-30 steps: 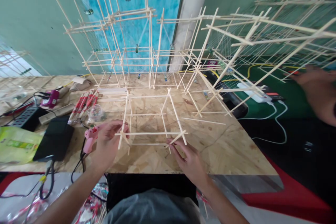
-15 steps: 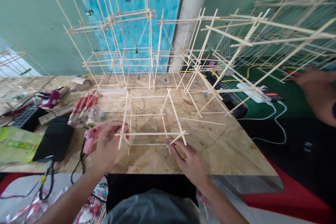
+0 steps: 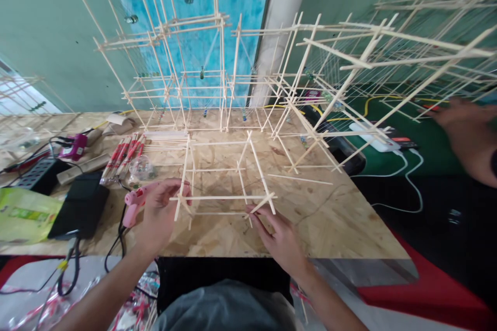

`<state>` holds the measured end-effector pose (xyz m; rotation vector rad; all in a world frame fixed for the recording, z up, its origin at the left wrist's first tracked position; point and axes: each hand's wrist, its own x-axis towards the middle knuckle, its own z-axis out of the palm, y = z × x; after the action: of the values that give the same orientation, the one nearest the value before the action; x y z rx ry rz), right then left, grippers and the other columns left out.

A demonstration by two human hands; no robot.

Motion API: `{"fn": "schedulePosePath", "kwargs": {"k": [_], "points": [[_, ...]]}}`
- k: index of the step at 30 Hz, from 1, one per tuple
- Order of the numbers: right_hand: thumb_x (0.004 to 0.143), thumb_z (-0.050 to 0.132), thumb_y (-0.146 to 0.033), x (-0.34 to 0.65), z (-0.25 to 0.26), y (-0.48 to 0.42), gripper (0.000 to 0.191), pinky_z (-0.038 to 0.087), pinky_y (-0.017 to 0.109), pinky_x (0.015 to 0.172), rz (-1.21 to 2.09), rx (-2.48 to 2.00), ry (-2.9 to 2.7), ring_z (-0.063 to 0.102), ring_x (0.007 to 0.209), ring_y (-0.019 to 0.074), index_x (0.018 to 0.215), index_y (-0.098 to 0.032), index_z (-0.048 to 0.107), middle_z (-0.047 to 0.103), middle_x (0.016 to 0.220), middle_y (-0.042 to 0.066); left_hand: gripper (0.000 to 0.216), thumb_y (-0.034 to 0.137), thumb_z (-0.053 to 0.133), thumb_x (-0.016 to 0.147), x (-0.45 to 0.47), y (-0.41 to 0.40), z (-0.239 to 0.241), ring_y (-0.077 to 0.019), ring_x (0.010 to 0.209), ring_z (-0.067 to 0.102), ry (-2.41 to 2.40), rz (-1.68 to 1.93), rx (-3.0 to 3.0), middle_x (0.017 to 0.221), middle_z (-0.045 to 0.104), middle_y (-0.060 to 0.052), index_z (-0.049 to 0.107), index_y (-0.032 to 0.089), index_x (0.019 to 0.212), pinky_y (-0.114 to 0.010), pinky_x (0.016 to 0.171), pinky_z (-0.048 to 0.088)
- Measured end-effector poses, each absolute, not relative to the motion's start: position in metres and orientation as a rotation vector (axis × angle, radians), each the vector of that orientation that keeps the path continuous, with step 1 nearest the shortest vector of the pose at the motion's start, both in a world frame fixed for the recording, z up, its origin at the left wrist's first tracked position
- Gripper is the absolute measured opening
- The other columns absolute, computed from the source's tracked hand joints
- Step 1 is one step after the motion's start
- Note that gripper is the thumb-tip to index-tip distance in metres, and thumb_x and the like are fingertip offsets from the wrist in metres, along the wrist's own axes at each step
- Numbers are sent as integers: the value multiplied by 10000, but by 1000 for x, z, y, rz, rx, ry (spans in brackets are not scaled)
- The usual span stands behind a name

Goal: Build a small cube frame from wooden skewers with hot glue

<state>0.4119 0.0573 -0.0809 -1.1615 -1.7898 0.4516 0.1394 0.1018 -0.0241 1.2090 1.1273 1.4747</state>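
Observation:
A small box-shaped frame of wooden sticks (image 3: 223, 198) stands on the wooden board table in front of me. My left hand (image 3: 161, 212) is closed around its near left corner, the fingertips partly behind the sticks. At the near right corner, my right hand (image 3: 275, 230) pinches a short slanting stick of the same frame between thumb and fingers. Beside my left hand lies a pink glue gun (image 3: 134, 206), its front end hidden by that hand. One loose stick (image 3: 301, 179) lies to the right of the frame.
Taller stick structures (image 3: 166, 90) with hanging marbles rise behind, and another (image 3: 334, 114) leans at the right. To the left are red-wrapped bundles (image 3: 123, 155), a black box (image 3: 81, 204), a yellow-green packet (image 3: 29, 214) and cables. Another person's hand (image 3: 466, 124) is at far right.

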Motion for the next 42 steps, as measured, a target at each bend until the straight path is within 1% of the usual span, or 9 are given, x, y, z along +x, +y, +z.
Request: {"fn": "schedulePosePath", "kwargs": {"k": [6,10,20,25,30,34,42], "points": [[1005,609,-171,412,-80,58,148,597,328,837,440,-1156,-1802,764,946,209,1097,-276,662,784,1004,22,97,237,810,795,140,102,-25,-119,636,627,1124,1484,1195,814,699,3,740,204,853,-216,589,515],[1000,611,-159,412,-79,57,151,590,322,846,442,-1154,-1804,761,951,204,1081,-278,658,780,1002,16,98,174,783,793,139,101,-27,-114,646,631,1112,1478,1212,835,695,14,743,215,873,-210,602,512],[997,619,-159,412,-81,57,149,587,312,838,447,-1154,-1802,759,948,199,1083,-276,655,782,1007,15,136,106,736,799,140,101,-28,-111,680,629,1072,1478,1228,876,681,19,737,223,867,-212,631,518],[999,616,-156,412,-80,57,148,586,323,825,450,-1158,-1804,761,918,204,1080,-276,651,784,998,21,109,146,780,783,141,101,-28,-107,659,637,1058,1498,1186,867,689,15,745,219,855,-209,612,526],[998,615,-162,411,-80,58,139,589,333,823,447,-1155,-1801,762,932,216,1066,-276,654,784,997,27,111,183,819,767,142,100,-26,-108,634,644,1056,1506,1154,843,697,12,748,209,848,-209,592,527],[999,612,-161,411,-80,58,157,593,331,833,439,-1157,-1804,765,937,213,1089,-281,660,788,1013,25,113,242,838,786,144,100,-24,-104,623,635,1063,1509,1142,799,688,16,751,206,848,-201,585,520],[1012,600,-182,411,-76,57,156,601,339,843,414,-1161,-1804,772,942,212,1107,-283,670,794,1022,32,180,316,861,789,146,99,-22,-102,623,625,1081,1506,1132,786,685,8,740,191,836,-200,586,512]]}}
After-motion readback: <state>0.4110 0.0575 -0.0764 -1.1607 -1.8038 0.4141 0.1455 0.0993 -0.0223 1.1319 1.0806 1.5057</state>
